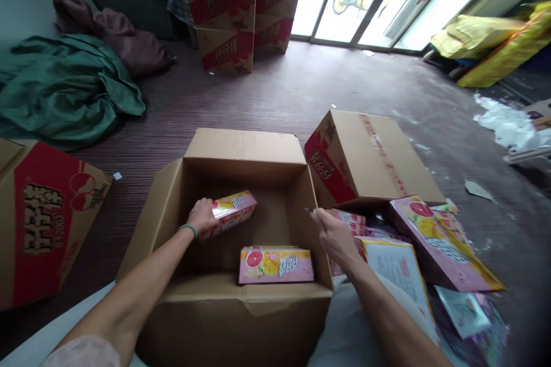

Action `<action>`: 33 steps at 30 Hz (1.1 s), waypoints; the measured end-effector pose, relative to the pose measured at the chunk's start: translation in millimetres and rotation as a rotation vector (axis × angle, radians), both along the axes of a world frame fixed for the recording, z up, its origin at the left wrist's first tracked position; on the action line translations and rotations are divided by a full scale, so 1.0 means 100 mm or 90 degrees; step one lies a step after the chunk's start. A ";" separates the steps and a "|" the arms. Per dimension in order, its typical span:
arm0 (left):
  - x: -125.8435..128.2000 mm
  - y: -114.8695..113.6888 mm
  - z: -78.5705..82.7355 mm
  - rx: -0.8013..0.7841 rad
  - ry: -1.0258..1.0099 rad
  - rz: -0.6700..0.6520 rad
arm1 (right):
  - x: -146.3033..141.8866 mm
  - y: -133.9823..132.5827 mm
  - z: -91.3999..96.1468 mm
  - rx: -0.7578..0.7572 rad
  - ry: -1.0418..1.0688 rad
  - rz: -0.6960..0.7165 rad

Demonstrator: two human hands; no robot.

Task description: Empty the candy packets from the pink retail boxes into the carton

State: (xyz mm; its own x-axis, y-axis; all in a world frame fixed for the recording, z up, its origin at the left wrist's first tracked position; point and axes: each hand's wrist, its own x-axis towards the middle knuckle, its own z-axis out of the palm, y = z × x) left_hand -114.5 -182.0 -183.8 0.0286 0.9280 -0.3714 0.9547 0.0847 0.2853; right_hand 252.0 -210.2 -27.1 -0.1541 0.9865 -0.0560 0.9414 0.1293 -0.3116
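An open cardboard carton (pixel 245 144) stands before me with its far flap raised. Inside it, my left hand (pixel 202 217) is closed around the end of a pink and yellow snack box (pixel 236 205) printed with fruit, which is tilted. Another pink and yellow box (pixel 276 266) lies at the carton's near right, apparently with more behind it. At the carton's right rim, my right hand (pixel 333 235) is closed on the cardboard edge; its fingertips are partly hidden.
A taped carton (pixel 379 149) sits at the right, with a pile of flat pink packs (pixel 443 246) beside my leg. A red-printed carton (pixel 55 218) stands at the left. Stacked cartons (pixel 224 11), green cloth (pixel 73 86) and glass doors (pixel 344 0) lie beyond.
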 end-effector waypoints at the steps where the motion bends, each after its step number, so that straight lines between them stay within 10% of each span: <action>1: 0.03 -0.06 0.22 0.022 -0.005 0.005 | -0.02 -0.01 0.03 0.018 0.015 -0.010; 7: 0.16 -0.97 1.64 0.223 -0.157 0.001 | -0.13 -0.34 0.29 0.133 0.231 -0.073; 10: 0.31 -1.63 1.91 0.295 -0.218 -0.012 | -0.25 -0.65 0.52 0.237 0.282 -0.078; 15: 0.61 -2.38 1.55 0.333 -0.318 0.006 | -0.73 -1.16 0.92 0.164 -0.003 0.290; 20: 0.77 -2.53 1.32 0.380 -0.363 0.079 | -1.37 -1.47 1.01 -0.002 -0.287 0.541; 26: 0.81 -2.54 1.29 0.450 -0.351 0.068 | -1.71 -1.68 0.87 -0.042 -0.385 0.587; 33: 0.80 -2.55 1.27 0.431 -0.354 0.073 | -1.48 -1.66 0.79 -0.025 -0.481 0.533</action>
